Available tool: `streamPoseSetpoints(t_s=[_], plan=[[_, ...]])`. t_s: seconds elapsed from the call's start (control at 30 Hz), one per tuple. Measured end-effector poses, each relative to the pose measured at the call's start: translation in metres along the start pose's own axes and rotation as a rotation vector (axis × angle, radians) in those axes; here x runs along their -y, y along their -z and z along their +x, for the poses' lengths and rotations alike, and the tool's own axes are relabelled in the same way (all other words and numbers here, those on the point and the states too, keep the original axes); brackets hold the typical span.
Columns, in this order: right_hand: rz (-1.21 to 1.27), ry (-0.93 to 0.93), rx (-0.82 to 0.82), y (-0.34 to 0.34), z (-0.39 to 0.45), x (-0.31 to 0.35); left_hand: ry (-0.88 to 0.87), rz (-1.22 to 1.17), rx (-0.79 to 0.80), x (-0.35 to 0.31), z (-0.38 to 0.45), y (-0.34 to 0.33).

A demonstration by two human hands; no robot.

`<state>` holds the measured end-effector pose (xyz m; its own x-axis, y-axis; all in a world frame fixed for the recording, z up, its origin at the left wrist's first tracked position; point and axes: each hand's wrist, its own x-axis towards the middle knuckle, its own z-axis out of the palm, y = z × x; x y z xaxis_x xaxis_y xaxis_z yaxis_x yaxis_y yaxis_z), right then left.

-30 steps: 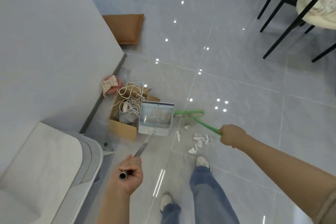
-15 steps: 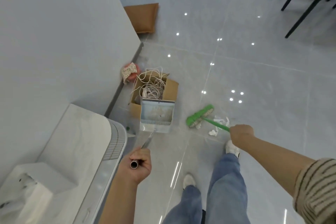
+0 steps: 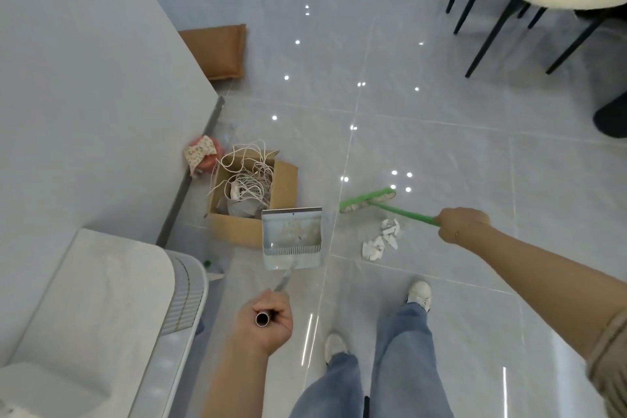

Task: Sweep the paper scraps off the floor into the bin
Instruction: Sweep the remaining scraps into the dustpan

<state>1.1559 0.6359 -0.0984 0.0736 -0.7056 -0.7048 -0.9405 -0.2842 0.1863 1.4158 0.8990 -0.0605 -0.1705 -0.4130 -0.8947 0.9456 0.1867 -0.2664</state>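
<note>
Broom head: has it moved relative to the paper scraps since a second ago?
Yes. The broom head swung from the scraps' dustpan side to their far side.

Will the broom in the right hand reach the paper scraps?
Probably yes. The right hand holds the broom, whose head is just beyond the scraps with only bare floor between.

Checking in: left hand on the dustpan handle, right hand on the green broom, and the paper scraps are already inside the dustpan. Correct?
Not quite. In the head view the paper scraps lie on the floor tiles, right of the dustpan and apart from it, not inside it. The rest stands: the left hand grips the dustpan handle and the right hand grips the green broom.
</note>
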Motion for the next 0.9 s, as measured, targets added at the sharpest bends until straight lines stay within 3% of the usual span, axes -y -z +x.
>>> streamPoseSetpoints(t_s=[0.27,0.53,0.9], plan=[[0.463,-0.069,0.199,-0.049,0.016,0.026,0.041,-0.050,-0.015,0.002,0.003,0.000],[0.478,-0.104,0.324,-0.042,0.003,-0.019,0.004,0.100,-0.041,0.049,0.022,-0.030],[0.683,-0.223,0.157,-0.082,0.003,-0.055,0.019,0.167,-0.103,0.073,0.034,-0.023]])
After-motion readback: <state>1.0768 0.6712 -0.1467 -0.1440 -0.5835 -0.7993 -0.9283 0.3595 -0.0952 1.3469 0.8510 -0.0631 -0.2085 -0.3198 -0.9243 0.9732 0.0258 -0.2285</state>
